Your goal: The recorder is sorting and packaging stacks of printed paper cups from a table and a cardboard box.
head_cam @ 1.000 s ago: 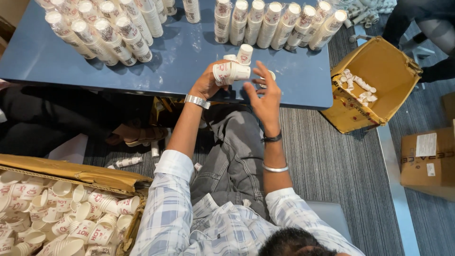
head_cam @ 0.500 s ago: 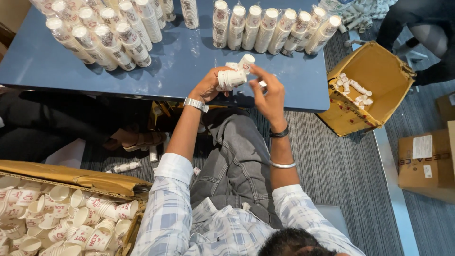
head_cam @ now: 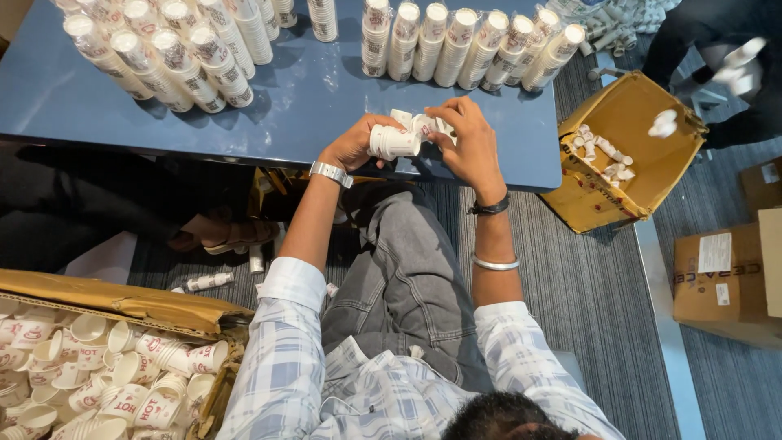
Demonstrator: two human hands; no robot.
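Cups [head_cam: 122, 383], white paper with red print, filled an open brown box [head_cam: 130, 303] at the lower left of the frame, nearest the camera. Above the grey trouser knee, at the frame's centre, the left hand [head_cam: 352, 145] was wrapped around a short stack of paper cups [head_cam: 394, 142] lying sideways over the near edge of the blue bench [head_cam: 309, 106]. The right hand [head_cam: 466, 140] pinched more cups at the stack's far end, fingertips pressed onto the rims. Such cups looked light, thin-walled and easy to crush, so a loose grip around the sides near the stiffer rolled rim would probably suit best. At centre right, a tilted yellow-brown carton [head_cam: 603, 195] held scattered cups, and a plain brown package [head_cam: 729, 281] with a white rectangular label sat at the right edge. Farthest off, along the top of the frame, wrapped cup sleeves [head_cam: 464, 45] lay in rows on the bench.
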